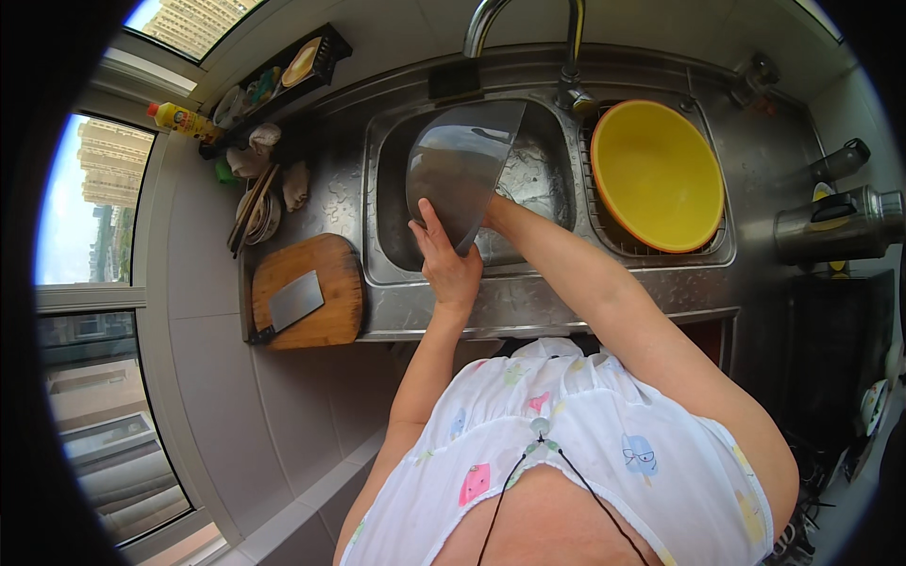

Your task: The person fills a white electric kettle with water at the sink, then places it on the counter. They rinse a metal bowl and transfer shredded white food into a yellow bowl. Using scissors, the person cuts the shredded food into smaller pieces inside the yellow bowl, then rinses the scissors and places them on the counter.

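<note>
A dark, glossy translucent bowl (460,159) is tilted on its side over the left basin of the stainless steel sink (371,212). My left hand (449,265) grips its near edge, the fingers spread on the outer surface. My right hand (493,211) reaches behind or inside the bowl; its fingers are hidden, so its hold cannot be told. Water stands or runs in the basin under the bowl. The chrome faucet (572,60) curves above. To the right, a yellow basin with an orange rim (658,177) rests on a wire rack over the second sink basin.
On the left, a cleaver (297,301) lies on a wooden cutting board (340,283). Behind it are stacked bowls with chopsticks (251,212), cloths (296,185) and a black wall shelf (333,53). A steel thermos (835,223) stands at the right.
</note>
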Available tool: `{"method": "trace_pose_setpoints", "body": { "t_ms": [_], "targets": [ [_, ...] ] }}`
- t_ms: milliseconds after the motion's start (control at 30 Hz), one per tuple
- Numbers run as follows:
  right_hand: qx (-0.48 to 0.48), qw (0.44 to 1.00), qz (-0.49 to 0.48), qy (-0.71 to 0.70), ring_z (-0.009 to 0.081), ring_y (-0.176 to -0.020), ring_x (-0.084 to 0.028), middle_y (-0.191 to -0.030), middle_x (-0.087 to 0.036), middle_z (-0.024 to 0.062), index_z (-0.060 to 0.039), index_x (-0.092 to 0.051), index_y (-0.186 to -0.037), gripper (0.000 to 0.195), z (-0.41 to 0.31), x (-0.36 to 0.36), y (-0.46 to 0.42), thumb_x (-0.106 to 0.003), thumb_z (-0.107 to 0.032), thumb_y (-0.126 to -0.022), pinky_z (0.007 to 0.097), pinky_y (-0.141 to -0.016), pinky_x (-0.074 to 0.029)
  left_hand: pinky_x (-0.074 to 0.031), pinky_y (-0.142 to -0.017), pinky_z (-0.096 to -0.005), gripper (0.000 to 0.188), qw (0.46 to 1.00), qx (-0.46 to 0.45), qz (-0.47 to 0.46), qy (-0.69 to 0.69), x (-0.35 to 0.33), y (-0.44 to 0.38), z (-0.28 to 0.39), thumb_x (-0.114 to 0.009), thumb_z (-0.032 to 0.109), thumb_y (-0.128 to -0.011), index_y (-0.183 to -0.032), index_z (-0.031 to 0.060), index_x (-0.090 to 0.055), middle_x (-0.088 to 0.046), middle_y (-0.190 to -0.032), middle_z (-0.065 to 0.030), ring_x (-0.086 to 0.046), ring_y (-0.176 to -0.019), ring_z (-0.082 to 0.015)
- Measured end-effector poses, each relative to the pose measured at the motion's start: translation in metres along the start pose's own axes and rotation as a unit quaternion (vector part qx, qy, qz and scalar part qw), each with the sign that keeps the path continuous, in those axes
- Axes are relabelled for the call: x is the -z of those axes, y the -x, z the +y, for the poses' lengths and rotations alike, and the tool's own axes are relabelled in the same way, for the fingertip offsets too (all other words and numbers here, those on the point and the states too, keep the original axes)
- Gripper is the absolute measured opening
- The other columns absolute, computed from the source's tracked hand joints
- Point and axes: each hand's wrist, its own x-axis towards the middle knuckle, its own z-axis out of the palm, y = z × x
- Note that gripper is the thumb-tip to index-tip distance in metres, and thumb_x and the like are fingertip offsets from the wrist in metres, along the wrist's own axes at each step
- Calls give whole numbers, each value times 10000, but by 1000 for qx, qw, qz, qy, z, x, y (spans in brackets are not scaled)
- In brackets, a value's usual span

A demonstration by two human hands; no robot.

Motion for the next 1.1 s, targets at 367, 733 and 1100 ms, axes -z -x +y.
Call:
{"method": "trace_pose_setpoints", "body": {
  "t_ms": [367,733,1100],
  "targets": [
    [-34,999,36,-15,171,-994,-538,-1110,-553,44,-98,-501,-1156,405,-16,16,24,-506,-384,-868,311,-834,-462,-458,-812,-438,826,998,26,15,54,-1,-2,17,-539,-50,-627,-1359,7,-163,-314,-1342,-219,-373,-1140,-482],
    [-36,978,43,-200,281,-1172,-390,-1257,-449,63,-182,-443,-1228,785,-67,-36,81,-515,-708,-649,526,-905,-368,-361,-932,-299,791,900,236,17,366,-37,-3,-15,-536,-2,-684,-1377,50,-158,-382,-1311,-176,-447,-1140,-245],
    [88,990,109,-18,302,-1204,-359,-1293,-420,56,-198,-440,-1238,568,-155,-20,179,-570,-492,-769,509,-885,-388,-430,-816,-268,787,923,247,35,292,-65,5,-51,-582,49,-672,-1366,53,-210,-492,-1190,-139,-526,-980,-202]
  ]
}}
